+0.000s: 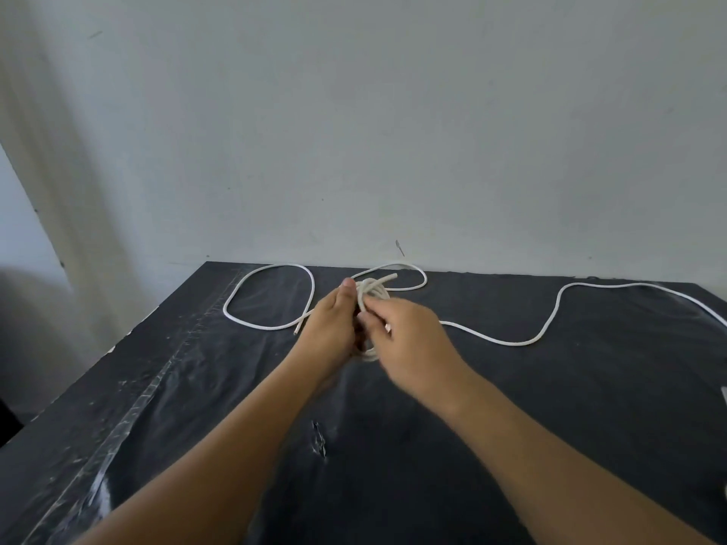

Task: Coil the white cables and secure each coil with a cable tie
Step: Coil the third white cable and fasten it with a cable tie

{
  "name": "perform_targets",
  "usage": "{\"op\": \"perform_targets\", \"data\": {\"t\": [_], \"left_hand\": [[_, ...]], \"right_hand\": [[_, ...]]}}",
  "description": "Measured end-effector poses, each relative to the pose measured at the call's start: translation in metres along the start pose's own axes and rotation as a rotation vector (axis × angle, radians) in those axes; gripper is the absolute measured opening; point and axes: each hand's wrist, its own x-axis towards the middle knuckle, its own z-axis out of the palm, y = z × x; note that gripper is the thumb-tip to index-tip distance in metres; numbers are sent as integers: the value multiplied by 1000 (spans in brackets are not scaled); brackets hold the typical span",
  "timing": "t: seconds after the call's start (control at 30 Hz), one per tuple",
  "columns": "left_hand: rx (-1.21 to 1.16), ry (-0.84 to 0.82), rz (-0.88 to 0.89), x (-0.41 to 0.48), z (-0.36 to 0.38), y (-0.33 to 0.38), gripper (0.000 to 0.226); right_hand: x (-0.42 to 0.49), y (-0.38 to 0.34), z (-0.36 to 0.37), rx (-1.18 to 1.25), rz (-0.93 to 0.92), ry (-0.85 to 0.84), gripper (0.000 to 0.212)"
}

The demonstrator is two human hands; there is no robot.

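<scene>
Curving over the black plastic-covered table (165, 387), a loose loop of white cable (312, 289) lies left of the hands, its cut end just beside the left hand (332, 324). That hand grips a small coil (375, 293), thumb up against it. The right hand (409, 340) pinches the coil's strands from the other side, fingers curled. Rightward, the trailing cable (511, 343) snakes towards the table's edge.

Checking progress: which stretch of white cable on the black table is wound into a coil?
The small white cable coil gripped between the left hand and right hand. The wide loop at left and wavy run at right lie loose.
</scene>
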Motion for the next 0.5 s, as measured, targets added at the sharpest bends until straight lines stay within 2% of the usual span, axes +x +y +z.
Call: {"op": "perform_targets", "data": {"t": [0.13,0.23,0.3,0.37,0.43,0.5], "left_hand": [[-154,76,-115,0,3,-1,50],[-289,60,-194,-1,0,-1,55],[-311,36,-208,-1,-1,-3,46],[-369,47,-204,2,-1,-3,38],[-500,67,-183,6,-3,-1,37],[-585,64,-145,11,-10,2,38]], "right_hand": [[-8,-1,14,-216,16,-206,54],[-11,3,17,-272,-81,-145,47],[-14,4,21,-220,-145,-64,33],[-19,6,24,-138,-162,-60,29],[-25,9,24,-14,-145,-75,35],[-31,15,19,123,-19,-103,31]]}}
